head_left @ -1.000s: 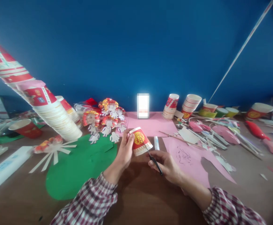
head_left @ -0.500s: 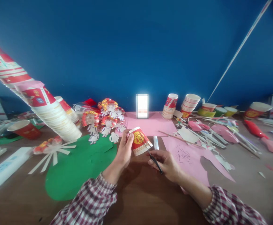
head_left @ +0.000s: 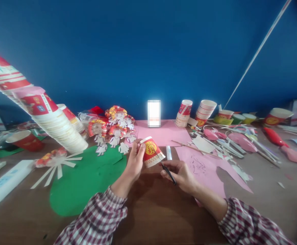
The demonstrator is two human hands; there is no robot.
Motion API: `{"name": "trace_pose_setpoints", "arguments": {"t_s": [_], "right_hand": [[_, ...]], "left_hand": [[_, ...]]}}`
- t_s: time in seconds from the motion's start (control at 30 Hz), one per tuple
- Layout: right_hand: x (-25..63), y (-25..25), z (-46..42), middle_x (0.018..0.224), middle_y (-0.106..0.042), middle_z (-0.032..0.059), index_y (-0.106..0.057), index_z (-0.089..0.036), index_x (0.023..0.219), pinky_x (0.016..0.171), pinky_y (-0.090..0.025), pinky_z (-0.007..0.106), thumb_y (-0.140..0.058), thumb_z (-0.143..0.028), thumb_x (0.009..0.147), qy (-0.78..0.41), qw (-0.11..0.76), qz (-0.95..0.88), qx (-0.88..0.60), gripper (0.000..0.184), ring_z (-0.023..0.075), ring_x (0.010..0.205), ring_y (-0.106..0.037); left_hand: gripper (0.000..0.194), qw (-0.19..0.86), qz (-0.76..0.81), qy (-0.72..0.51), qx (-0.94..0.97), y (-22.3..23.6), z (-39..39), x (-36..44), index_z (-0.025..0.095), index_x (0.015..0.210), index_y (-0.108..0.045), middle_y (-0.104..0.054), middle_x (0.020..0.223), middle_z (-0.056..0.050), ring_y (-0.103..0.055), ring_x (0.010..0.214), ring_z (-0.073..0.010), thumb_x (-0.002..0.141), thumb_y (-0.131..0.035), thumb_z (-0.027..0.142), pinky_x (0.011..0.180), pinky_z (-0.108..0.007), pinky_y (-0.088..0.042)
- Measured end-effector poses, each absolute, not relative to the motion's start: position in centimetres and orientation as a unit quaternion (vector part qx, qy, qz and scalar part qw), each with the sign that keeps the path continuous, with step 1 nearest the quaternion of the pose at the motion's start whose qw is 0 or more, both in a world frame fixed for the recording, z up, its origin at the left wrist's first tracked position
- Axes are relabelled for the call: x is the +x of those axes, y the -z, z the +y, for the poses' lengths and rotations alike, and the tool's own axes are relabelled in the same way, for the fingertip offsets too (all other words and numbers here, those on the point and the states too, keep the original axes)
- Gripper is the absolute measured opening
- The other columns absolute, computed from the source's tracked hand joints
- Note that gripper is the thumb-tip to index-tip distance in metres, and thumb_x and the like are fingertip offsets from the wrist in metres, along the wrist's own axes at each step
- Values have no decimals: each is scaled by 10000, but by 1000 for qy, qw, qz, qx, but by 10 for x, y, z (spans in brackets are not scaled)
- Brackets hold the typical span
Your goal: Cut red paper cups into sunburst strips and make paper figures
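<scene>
My left hand [head_left: 135, 163] grips a red paper cup [head_left: 151, 151] with a gold emblem, tilted on its side above the brown table [head_left: 151, 211]. My right hand [head_left: 181, 175] holds black-handled scissors [head_left: 167, 168], and their blades reach the cup's wall near its white rim. Both wrists wear red-and-white checked sleeves. A white glue stick [head_left: 169, 153] lies just behind the cup.
A green paper oval [head_left: 84, 183] lies left of my hands, pink paper sheets [head_left: 207, 170] to the right. A tall slanted stack of cups [head_left: 36, 109] leans at left. Paper angel figures [head_left: 115, 131], more cup stacks [head_left: 206, 112] and scraps crowd the back and right.
The view has shifted slightly; both hands, the cup and the scissors keep nearly the same pose, moved a little up and left in the picture.
</scene>
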State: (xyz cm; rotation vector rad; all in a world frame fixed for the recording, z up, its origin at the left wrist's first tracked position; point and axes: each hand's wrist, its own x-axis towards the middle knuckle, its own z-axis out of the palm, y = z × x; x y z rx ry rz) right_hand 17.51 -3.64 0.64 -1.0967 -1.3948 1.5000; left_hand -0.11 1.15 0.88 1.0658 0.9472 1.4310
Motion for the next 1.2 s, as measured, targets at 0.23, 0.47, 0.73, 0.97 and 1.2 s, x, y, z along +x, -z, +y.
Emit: {"name": "trace_pose_setpoints", "arguments": {"t_s": [0.23, 0.47, 0.73, 0.97, 1.2], "right_hand": [[175, -15, -37, 617, -546, -2, -649, -131, 808, 472, -339, 215, -741, -494, 705, -573, 400, -573, -428, 389, 98, 547, -441], [174, -18, -38, 597, -526, -18, -642, -139, 809, 481, -331, 221, -741, -502, 696, -557, 401, -582, -436, 392, 99, 546, -429], [175, -12, -36, 575, -514, -30, -663, -141, 857, 452, -330, 207, -738, -493, 706, -554, 411, -576, -439, 391, 83, 510, -411], [174, -14, -36, 573, -549, -16, -673, -131, 869, 450, -394, 212, -764, -519, 663, -570, 415, -553, -443, 449, 90, 502, -458], [173, -22, -36, 593, -592, 0, -674, -131, 808, 476, -413, 224, -783, -537, 608, -584, 414, -533, -450, 466, 104, 528, -500]], "left_hand": [[336, 531, 398, -586, 466, -9, 7, 2, 229, 1090, -506, -589, 904, -11, -591, 830, -149, 870, -549, 479, 770, -288, -494], [336, 515, 409, -589, 469, -11, 7, 3, 228, 1062, -523, -596, 914, -8, -583, 835, -148, 851, -571, 485, 768, -272, -482], [358, 513, 406, -585, 479, -4, 10, 2, 233, 1107, -498, -608, 948, -23, -600, 848, -162, 863, -550, 489, 789, -302, -496], [382, 515, 405, -589, 473, -2, 11, 3, 231, 1099, -509, -624, 925, -29, -611, 822, -166, 844, -566, 510, 790, -327, -503], [339, 477, 415, -592, 500, -3, 11, 2, 225, 1045, -551, -609, 888, -16, -585, 805, -159, 837, -586, 491, 767, -286, -476]]}}
